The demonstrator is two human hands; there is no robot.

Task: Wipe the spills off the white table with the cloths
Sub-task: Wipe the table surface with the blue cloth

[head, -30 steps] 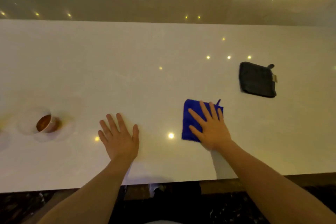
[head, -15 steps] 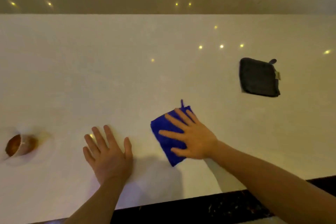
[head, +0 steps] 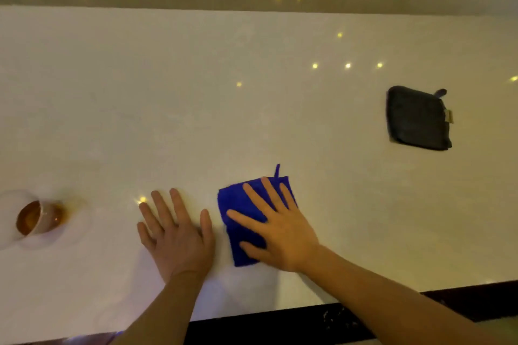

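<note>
Head view: since half a second ago, the spread right hand [head: 280,232] has rotated the blue cloth [head: 246,221], long axis now running away from the desk [head: 196,106] edge, loop pointing away; the left hand [head: 176,238] lies flat, spread, just beside it.

Dim warm light, pinpoint glare on the glossy table [head: 196,109], soft blur.

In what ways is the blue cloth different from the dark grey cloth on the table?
The blue cloth lies near the table's front edge, pressed flat under the right hand; the dark grey cloth lies farther back and to the right, with no hand on it. The blue cloth sits turned at an angle and is partly covered; the dark grey cloth shows whole, with a small tag at its right edge. Both are folded squarish cloths with a small loop, lying on the white table.
</note>
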